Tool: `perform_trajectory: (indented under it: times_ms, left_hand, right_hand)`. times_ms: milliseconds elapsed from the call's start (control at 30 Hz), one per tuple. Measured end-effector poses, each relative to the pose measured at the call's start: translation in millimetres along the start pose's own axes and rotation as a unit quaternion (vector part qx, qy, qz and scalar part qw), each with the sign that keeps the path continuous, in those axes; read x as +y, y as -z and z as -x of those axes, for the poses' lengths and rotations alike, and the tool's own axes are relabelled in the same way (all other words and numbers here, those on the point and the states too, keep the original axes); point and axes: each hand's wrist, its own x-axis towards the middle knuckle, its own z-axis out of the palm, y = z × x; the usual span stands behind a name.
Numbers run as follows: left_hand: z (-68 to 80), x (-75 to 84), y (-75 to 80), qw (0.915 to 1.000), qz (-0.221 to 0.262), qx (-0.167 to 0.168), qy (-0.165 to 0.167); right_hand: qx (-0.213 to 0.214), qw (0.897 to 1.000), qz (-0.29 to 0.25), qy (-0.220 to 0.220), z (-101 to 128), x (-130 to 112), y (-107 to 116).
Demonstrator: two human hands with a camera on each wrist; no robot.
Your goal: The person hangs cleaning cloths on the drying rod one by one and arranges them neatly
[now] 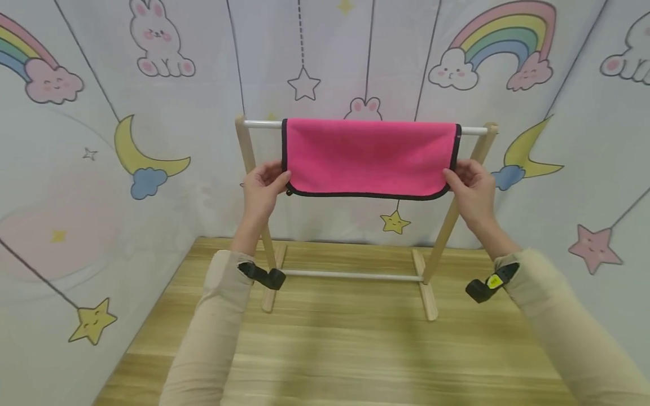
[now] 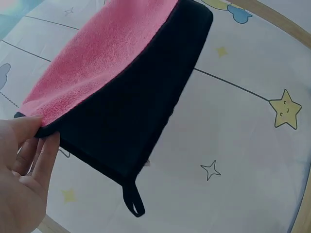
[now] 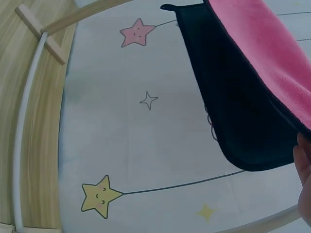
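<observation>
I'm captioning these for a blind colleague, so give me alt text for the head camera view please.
A pink cloth with dark edging hangs over the top bar of a small wooden rack, and a person's left hand and right hand pinch its two lower corners. The rack stands on a wooden table against walls printed with rainbows, moons, stars and bunnies.

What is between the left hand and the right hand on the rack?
In the head view, the pink cloth spans between the left hand and right hand, hanging over the rack's top rod.
</observation>
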Motion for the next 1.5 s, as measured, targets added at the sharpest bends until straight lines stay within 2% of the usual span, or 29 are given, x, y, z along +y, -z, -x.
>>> perform_trajectory:
  times_ms: [133, 267, 367, 467, 600, 767, 967, 1067, 1100, 1267, 1333, 1500]
  left_hand:
    - [-1.1, 4.4, -2.1, 0.9996, 0.019, 0.019, 0.004]
    - [0.6, -0.7, -3.5, 0.9991, 0.031, 0.010, 0.025]
    - [1.5, -5.7, -3.9, 0.9992, 0.031, 0.000, 0.025]
    - [2.3, -10.5, -3.1, 0.9998, 0.009, -0.001, 0.017]
    - [4.6, -16.0, 0.5, 0.9996, -0.014, -0.001, 0.025]
    - [3.9, -20.0, 3.0, 0.9994, -0.021, -0.006, 0.028]
    - [-0.9, -11.9, -1.4, 0.9979, -0.065, -0.006, 0.000]
    - [0.9, -3.1, -4.0, 0.9966, -0.080, -0.007, 0.014]
    - [3.2, 1.2, -5.0, 0.9964, -0.082, -0.008, 0.022]
    - [4.4, -3.8, -4.3, 0.9960, -0.080, -0.011, 0.036]
    - [1.1, -12.6, -3.5, 0.9963, -0.080, -0.009, 0.029]
    - [-1.5, -10.8, -6.0, 0.9968, -0.078, 0.005, 0.015]
  right_hand:
    - [0.006, 1.000, -0.024, -0.017, -2, -2, -1]
    - [0.001, 0.999, -0.040, -0.036, 5, 4, -2]
    - [0.003, 0.999, -0.040, -0.033, 9, 9, -3]
    - [0.009, 0.998, -0.044, -0.033, 13, 13, -4]
    - [0.008, 0.998, -0.043, -0.047, 19, 15, -5]
    - [0.009, 0.998, -0.035, -0.045, 23, 4, -8]
    - [0.027, 0.999, -0.034, -0.031, 16, -12, -12]
    - [0.036, 0.998, -0.034, -0.037, 15, -14, -14]
    - [0.037, 0.998, -0.034, -0.039, 15, -13, -15]
    - [0.043, 0.997, -0.054, -0.042, 16, -3, -15]
    - [0.045, 0.996, -0.062, -0.045, 16, -2, -14]
    - [0.046, 0.998, -0.030, -0.043, 14, -12, -14]
